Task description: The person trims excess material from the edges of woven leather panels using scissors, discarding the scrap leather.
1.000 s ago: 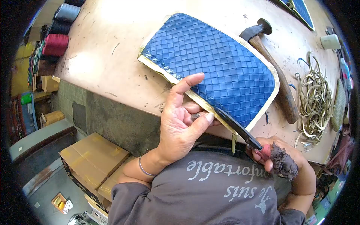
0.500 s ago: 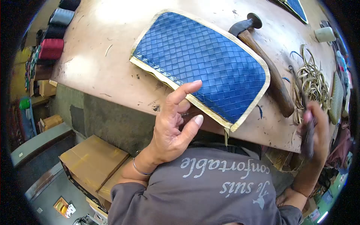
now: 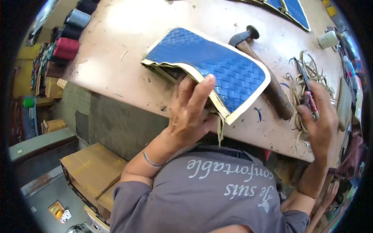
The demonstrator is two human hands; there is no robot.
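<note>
A blue woven pouch with cream edging lies on the table, its near side gaping and the top panel bulging up. My left hand is at this opening, one finger over the cream edge and others reaching under the panel, partly hidden. Below the near corner dangles a cream strip. At the right, my right hand has its fingers apart beside a long, dark-bladed tool with a red-wrapped handle. The tool rests on a tangle of cream strips.
A wooden-handled hammer lies along the pouch's right side. More blue woven pieces are at the far edge. Thread spools line the left side, and a white spool stands at right. A cardboard box sits below the table.
My right hand has set the dark tool onto the strips and let go. My left hand has moved to the pouch's near edge, which now gapes wider. The view has shifted slightly.
</note>
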